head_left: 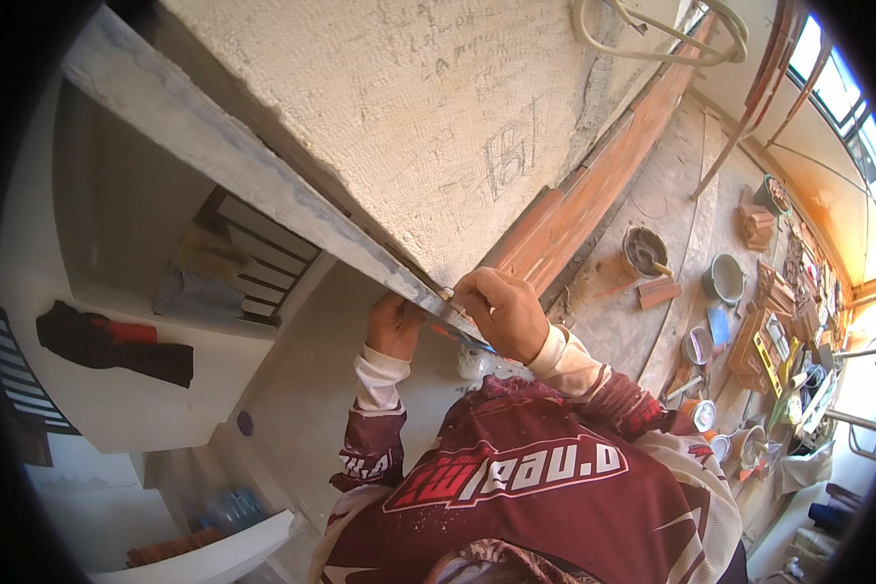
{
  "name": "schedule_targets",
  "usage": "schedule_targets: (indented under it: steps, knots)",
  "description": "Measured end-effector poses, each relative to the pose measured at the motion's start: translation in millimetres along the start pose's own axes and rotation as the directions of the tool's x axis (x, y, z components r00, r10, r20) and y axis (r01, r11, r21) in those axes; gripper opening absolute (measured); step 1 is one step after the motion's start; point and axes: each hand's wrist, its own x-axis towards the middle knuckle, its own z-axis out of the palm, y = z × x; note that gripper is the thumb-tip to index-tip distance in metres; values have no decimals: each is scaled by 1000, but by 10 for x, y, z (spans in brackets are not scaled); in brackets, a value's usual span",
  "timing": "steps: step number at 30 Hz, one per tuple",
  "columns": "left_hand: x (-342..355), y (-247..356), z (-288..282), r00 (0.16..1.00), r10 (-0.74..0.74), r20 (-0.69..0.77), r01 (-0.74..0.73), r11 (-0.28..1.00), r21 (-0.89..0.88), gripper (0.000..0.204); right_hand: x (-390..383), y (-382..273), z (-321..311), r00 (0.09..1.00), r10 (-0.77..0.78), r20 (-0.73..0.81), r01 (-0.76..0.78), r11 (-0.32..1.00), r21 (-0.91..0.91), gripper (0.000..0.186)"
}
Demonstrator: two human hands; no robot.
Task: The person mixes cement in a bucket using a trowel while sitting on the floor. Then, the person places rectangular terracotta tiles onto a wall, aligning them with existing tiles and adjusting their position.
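A long grey-white straight bar, smeared with cement, runs along the edge of a rough plastered block, slanting from the upper left down to the block's near corner. My left hand is closed at the bar's near end, its fingertips partly hidden by the bar. Across from it, at the corner, my right hand has its fingers curled in a pinch. A small pale bit shows by the fingertips; what the pinch holds is too small to make out.
Reddish-brown strips line the block's right side. Beyond stand a mortar bucket, a grey bucket, a yellow spirit level and stacked tiles. A coiled cable lies on top. On the left, a stairwell with railings drops lower.
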Motion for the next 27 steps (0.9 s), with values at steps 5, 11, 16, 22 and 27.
schedule_targets:
  steps: [5, 11, 16, 22, 27]
  knots:
    - [-2, -90, -5, 1000, -18, 7, 17, 983, 181, 14, -159, 31, -44, 870, 452, 199, -494, 797, 349, 13]
    - [-38, -190, 100, 982, 58, -179, -59, 998, -4, 21, -161, 130, 60, 966, 254, 52, -259, 934, 246, 11]
    - [-75, -133, 220, 949, -71, -308, -2, 974, -228, 26, -135, 193, 13, 997, 75, 34, -79, 985, 153, 14]
    - [-119, -233, 138, 972, -4, -235, -44, 979, -198, 28, -157, 102, 51, 998, 48, 51, -55, 987, 154, 25]
    - [-102, -216, -50, 994, 90, -59, -88, 995, 37, 27, -108, 28, 65, 999, 10, 49, -15, 995, 98, 24]
